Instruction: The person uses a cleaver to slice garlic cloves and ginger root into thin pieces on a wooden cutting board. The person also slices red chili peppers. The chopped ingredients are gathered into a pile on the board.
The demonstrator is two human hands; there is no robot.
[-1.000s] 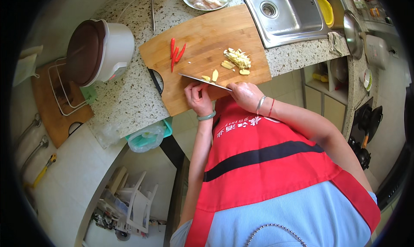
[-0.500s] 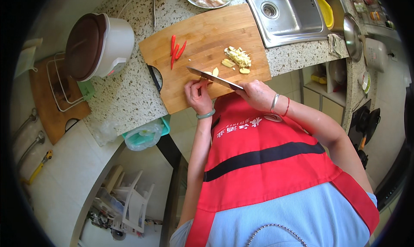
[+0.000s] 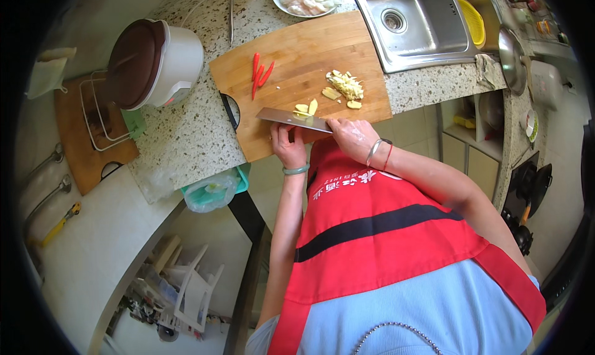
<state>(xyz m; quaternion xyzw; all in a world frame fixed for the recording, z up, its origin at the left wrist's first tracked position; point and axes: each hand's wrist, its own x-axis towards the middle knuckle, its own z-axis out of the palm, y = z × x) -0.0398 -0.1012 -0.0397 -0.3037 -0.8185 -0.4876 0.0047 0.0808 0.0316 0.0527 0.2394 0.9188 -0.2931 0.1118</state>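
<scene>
My right hand grips the handle of a broad-bladed kitchen knife, its blade tilted and reaching left across the near part of the wooden cutting board. My left hand is closed at the near side of the blade. Its fingers are bent and the tips are hidden by the metal, so what they hold is unclear. Pale yellow slices, apparently ginger, lie just beyond the blade. Farther right sits a heap of chopped pale yellow pieces with a few slices beside it. Several red chillies lie at the board's left.
Beyond the board, a plate holds pale sliced food. The steel sink is at the right, with a yellow basket behind it. A rice cooker stands left. A green bin hangs below the counter edge.
The knife has moved slightly left and toward me, and its blade has tipped flatter. More of the ginger slices show beyond it. My left fingers have shifted to the blade's near side.
</scene>
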